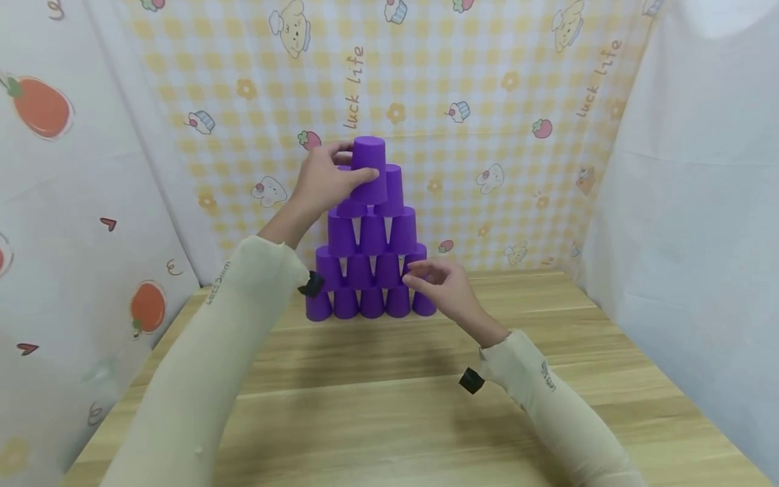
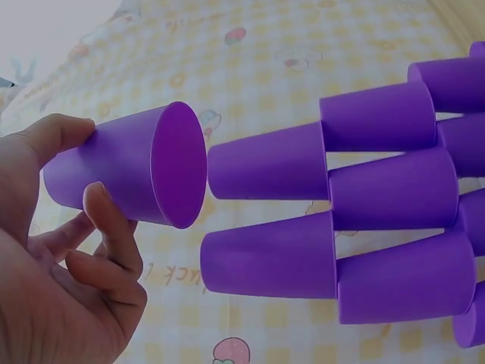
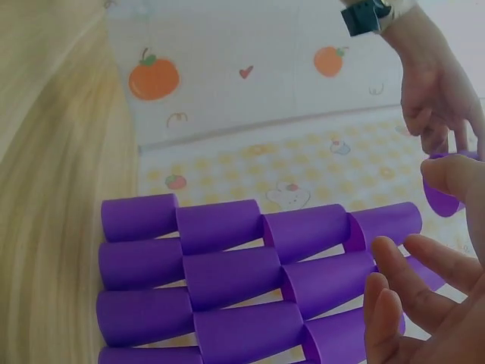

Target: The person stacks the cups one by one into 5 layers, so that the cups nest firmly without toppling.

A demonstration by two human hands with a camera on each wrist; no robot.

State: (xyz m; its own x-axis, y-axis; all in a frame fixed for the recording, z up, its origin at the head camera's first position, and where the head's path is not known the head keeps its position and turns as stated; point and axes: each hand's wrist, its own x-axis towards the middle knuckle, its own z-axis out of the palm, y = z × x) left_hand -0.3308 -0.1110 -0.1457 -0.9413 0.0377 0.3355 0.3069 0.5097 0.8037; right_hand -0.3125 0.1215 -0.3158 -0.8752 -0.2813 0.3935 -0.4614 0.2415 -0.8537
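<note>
My left hand (image 1: pixel 322 181) pinches a purple cup (image 1: pixel 368 154) upside down between thumb and fingers, at the top of a pyramid of matching cups. In the left wrist view this held cup (image 2: pixel 125 163) has its open rim facing the two cups of the top row (image 2: pixel 265 254), with a gap showing between them. Below that row come wider rows of upside-down purple cups (image 1: pixel 372 233). My right hand (image 1: pixel 447 291) is beside the pyramid's lower right, its fingers loosely bent and holding nothing. In the right wrist view its fingers (image 3: pixel 424 296) overlap the upper cups.
The pyramid's bottom row (image 1: pixel 372 303) stands on a wooden table (image 1: pixel 377 419) close to the back. Behind it hangs a yellow checked cloth (image 1: pixel 456 162). A fruit-print sheet (image 1: pixel 91 203) borders the left side and a plain white sheet (image 1: pixel 688 203) the right.
</note>
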